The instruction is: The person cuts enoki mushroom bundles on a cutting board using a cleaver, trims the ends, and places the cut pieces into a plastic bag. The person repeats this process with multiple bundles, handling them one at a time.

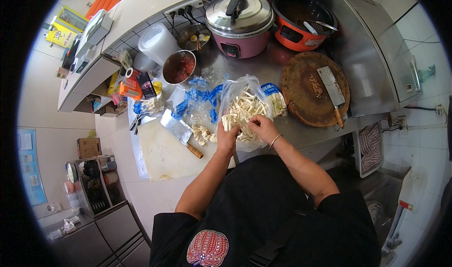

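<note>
My left hand (227, 137) holds a bunch of pale, long-stemmed mushrooms (229, 121), which look like enoki. Over the open clear plastic bag (229, 93), my right hand (261, 126) has its fingertips pinched together at the loose mushrooms (248, 106) inside; whether they grip a piece cannot be told. Cut mushroom bases (201, 134) lie left of my left hand, beside a cleaver (177, 127) on the white cutting board (159, 154). A packaged mushroom bundle (275, 99) touches the bag's right side, and another pack (150, 106) lies at the left.
A second cleaver (331, 85) rests on the round wooden chopping block (295, 101). Behind stand a pink rice cooker (243, 44), an orange pot (293, 37) and a steel pot of reddish food (180, 67). Blue-printed wrappers (192, 97), a phone (146, 85) and scissors (135, 123) lie left.
</note>
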The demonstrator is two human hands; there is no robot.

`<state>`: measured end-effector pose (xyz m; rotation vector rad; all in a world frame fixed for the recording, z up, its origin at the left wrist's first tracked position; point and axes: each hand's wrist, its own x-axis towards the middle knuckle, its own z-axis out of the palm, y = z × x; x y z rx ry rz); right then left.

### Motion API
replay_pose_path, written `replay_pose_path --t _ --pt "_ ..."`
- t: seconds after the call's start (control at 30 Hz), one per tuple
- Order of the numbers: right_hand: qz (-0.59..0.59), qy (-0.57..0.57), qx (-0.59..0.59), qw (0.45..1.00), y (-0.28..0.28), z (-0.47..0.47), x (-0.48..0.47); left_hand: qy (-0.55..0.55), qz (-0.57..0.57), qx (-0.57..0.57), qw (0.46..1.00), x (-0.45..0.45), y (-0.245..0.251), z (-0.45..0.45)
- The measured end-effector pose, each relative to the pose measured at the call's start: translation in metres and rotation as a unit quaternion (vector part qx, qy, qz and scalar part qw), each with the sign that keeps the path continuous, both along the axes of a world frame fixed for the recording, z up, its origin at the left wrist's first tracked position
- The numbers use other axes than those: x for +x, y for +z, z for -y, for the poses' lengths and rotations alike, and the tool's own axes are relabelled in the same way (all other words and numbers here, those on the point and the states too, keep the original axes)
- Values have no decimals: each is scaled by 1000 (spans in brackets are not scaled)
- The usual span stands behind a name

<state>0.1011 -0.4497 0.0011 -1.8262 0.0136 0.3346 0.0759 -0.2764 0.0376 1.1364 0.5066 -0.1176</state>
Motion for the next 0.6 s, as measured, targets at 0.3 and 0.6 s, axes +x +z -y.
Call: replay_pose_path --t 0.3,0.6 --pt "53 33 -22 998 9 -8 -2 -7 -50 -150 987 -7 -14 -4" --pt "-58 30 90 994 8 -14 4 -97 -26 -87 991 -5 -18 -13"
